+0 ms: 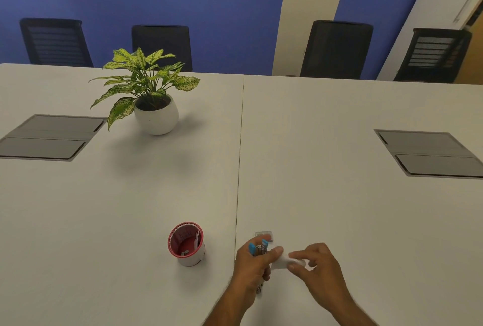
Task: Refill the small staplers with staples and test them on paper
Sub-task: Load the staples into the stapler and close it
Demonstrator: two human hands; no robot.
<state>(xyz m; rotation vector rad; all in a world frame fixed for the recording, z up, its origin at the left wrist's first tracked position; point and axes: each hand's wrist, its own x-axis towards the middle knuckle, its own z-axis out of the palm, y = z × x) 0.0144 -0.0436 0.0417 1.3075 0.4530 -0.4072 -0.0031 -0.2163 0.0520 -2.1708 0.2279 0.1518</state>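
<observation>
Left hand (252, 264) gripped small blue-tipped stapler (258, 247), right of red-rimmed cup (186, 244) | right hand (313, 263) pinched soft white paper (281, 263) | stapler judged light, rigid; hold mid-body.

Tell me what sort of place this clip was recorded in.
Most likely an office meeting room: a long white table with flush grey cable hatches, black mesh chairs lined along its far side, and a potted plant as decoration.
</observation>
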